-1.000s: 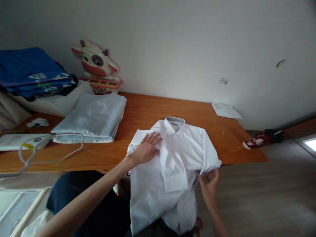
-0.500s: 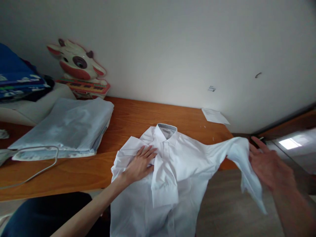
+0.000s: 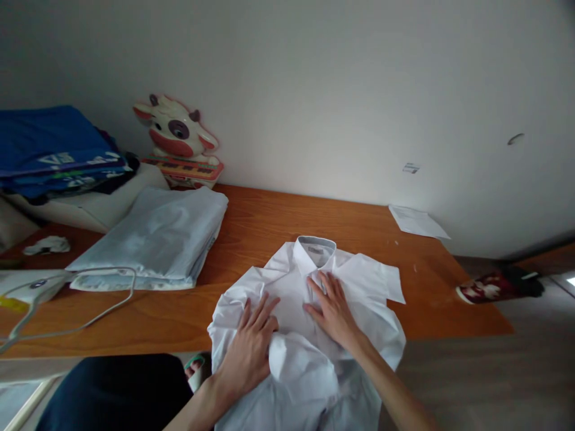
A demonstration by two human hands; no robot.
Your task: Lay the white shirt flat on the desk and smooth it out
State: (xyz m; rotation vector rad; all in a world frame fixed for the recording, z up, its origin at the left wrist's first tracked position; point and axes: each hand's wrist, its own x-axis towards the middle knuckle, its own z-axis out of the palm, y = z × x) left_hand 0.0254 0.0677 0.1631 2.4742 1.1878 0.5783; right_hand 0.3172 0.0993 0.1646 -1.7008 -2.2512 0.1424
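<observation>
A white collared shirt (image 3: 368,284) lies face up at the front edge of the wooden table (image 3: 269,221), its lower part hanging over the edge. Both sleeves are folded in over the chest. My left hand (image 3: 251,344) lies flat, fingers spread, on the shirt's left side beside a bunched cuff. My right hand (image 3: 335,311) presses flat on the chest just below the collar (image 3: 314,246). Neither hand grips the cloth.
A stack of folded pale blue shirts (image 3: 157,236) sits to the left, with a wire hanger (image 3: 85,299) in front. Blue clothes (image 3: 49,146) and a cow-shaped toy (image 3: 177,134) stand at the back left. A paper sheet (image 3: 417,220) lies at the back right. A shoe (image 3: 489,284) rests on the floor.
My right hand let go of the stretched-out right sleeve, which now lies folded across the chest, and came down flat on the shirt. My left hand slid lower on the shirt.
</observation>
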